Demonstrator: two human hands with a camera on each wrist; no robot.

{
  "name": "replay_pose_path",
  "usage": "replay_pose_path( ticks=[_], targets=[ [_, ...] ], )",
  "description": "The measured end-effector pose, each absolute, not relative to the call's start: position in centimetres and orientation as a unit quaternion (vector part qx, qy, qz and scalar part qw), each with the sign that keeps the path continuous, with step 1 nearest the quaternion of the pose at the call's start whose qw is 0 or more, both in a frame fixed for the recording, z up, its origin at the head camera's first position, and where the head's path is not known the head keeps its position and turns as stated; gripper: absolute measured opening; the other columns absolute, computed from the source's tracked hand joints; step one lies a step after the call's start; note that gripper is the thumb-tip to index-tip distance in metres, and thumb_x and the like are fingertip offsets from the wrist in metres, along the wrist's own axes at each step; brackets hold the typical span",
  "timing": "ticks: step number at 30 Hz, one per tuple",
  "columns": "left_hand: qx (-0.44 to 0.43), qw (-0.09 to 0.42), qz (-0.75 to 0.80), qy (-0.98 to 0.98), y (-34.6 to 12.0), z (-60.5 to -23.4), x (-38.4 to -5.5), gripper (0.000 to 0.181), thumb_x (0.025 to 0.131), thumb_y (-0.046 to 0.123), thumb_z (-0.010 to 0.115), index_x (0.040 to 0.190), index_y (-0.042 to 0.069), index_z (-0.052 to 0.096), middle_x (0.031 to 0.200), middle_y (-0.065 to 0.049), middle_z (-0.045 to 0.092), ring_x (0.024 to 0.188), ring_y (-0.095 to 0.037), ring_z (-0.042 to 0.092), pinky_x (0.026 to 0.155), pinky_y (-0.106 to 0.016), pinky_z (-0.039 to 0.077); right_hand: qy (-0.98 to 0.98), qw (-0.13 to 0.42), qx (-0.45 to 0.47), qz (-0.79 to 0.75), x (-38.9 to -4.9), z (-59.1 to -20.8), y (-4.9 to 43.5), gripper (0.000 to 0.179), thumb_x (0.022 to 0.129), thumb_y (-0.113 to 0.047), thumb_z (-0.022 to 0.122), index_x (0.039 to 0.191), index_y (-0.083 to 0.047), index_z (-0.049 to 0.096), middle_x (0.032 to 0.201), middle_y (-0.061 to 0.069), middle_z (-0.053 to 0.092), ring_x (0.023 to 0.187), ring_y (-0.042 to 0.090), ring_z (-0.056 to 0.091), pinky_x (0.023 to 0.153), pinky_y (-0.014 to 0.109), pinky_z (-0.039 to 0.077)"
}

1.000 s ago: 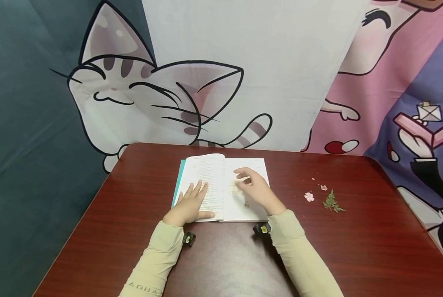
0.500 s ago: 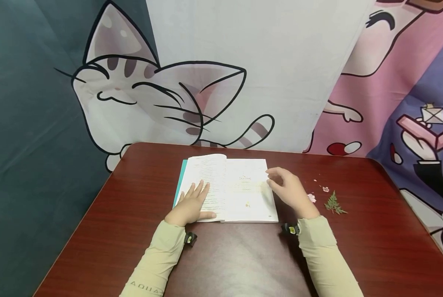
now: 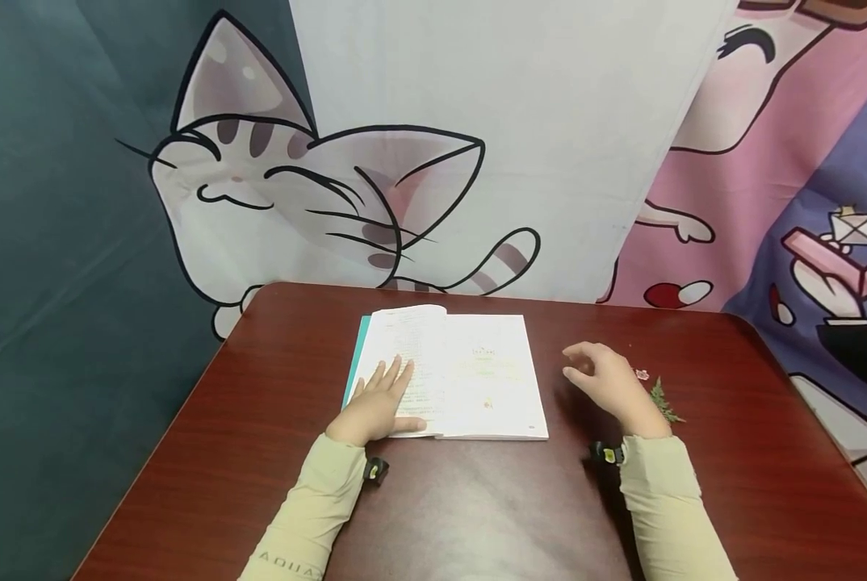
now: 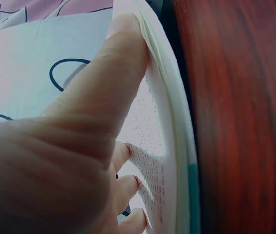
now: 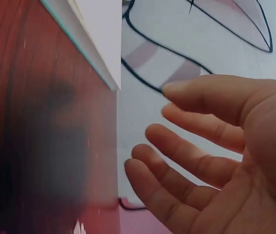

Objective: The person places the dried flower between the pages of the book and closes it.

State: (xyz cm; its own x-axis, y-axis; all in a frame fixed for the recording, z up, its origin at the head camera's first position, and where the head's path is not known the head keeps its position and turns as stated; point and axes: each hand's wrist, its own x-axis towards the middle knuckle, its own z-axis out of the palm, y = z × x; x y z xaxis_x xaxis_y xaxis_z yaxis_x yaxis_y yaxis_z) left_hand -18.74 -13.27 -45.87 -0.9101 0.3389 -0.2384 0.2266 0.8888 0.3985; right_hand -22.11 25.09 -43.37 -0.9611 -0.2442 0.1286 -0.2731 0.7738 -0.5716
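Note:
An open book (image 3: 497, 403) with a teal cover edge lies on the dark red table. My left hand (image 3: 371, 410) rests on its left page, fingers spread and thumb near the bottom edge; the left wrist view shows the thumb (image 4: 111, 73) pressing along the page edges. To the right of the book, above the table, is my right hand (image 3: 611, 389). Its fingers are loosely bent and hold nothing, as the right wrist view shows. Just past it lie a small pink flower (image 3: 642, 374) and a green fern sprig (image 3: 662, 399), the sprig partly covered by the hand.
The brown-red table (image 3: 477, 508) reaches back to a wall cloth printed with a cartoon cat (image 3: 259, 226). A black wrist camera (image 3: 608, 454) sits at the right cuff, another (image 3: 377, 470) at the left.
My right hand has moved from above the right page, off the book, to the right toward the flowers and fern. A larger pale flower is now hidden behind it. The left hand stays put.

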Motion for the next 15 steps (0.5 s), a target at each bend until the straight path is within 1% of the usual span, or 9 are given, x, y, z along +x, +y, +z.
replay_pose_path(
  ticks=[5,7,10,12,13,15],
  targets=[
    [0.142,0.154,0.191,0.959,-13.2,-45.8,-18.5,0.100,0.089,0.052,0.073,0.162,0.006,0.022,0.168,-0.018,0.012,0.154,-0.043,0.009,0.117,-0.068,0.013,-0.949,0.011,0.118,0.291,-21.9,-43.3,26.5,0.029,0.090,-0.005,0.068,0.117,0.005,0.067,0.111,0.026,0.067,0.094,0.039,0.067,0.082,0.056,0.053],
    [0.141,0.152,0.192,0.959,-13.2,-45.8,-18.5,0.100,0.089,0.051,0.073,0.162,0.006,0.022,0.168,-0.017,0.012,0.154,-0.042,0.009,0.117,-0.068,0.013,-0.951,0.006,0.109,0.288,-21.8,-43.4,27.1,0.028,0.090,-0.004,0.068,0.116,0.006,0.067,0.111,0.027,0.067,0.093,0.039,0.067,0.081,0.055,0.054],
    [0.141,0.152,0.190,0.960,-13.2,-45.9,-18.6,0.100,0.089,0.052,0.073,0.162,0.007,0.022,0.169,-0.017,0.012,0.154,-0.042,0.009,0.118,-0.067,0.013,-0.953,-0.004,0.088,0.289,-21.6,-43.3,28.1,0.028,0.088,-0.002,0.068,0.114,0.009,0.066,0.105,0.026,0.068,0.085,0.035,0.067,0.074,0.048,0.055],
    [0.140,0.153,0.191,0.960,-13.2,-46.0,-18.6,0.100,0.089,0.052,0.073,0.162,0.007,0.021,0.169,-0.017,0.012,0.154,-0.042,0.008,0.118,-0.067,0.012,-0.955,-0.009,0.075,0.288,-21.4,-43.2,28.8,0.028,0.087,-0.001,0.067,0.112,0.011,0.065,0.099,0.024,0.069,0.078,0.030,0.066,0.069,0.042,0.054],
    [0.140,0.153,0.191,0.960,-13.2,-46.0,-18.7,0.101,0.089,0.052,0.073,0.162,0.007,0.021,0.169,-0.017,0.012,0.154,-0.042,0.008,0.118,-0.067,0.012,-0.956,-0.009,0.068,0.286,-21.4,-43.2,29.1,0.028,0.086,-0.001,0.067,0.111,0.012,0.065,0.097,0.023,0.070,0.076,0.028,0.066,0.069,0.041,0.052],
    [0.139,0.154,0.191,0.959,-13.2,-46.0,-18.7,0.101,0.088,0.052,0.073,0.162,0.008,0.021,0.169,-0.016,0.012,0.154,-0.041,0.008,0.118,-0.067,0.012,-0.958,-0.010,0.059,0.280,-21.3,-43.3,29.6,0.029,0.084,-0.001,0.068,0.110,0.013,0.066,0.097,0.025,0.070,0.076,0.029,0.065,0.070,0.043,0.052]
  ],
)
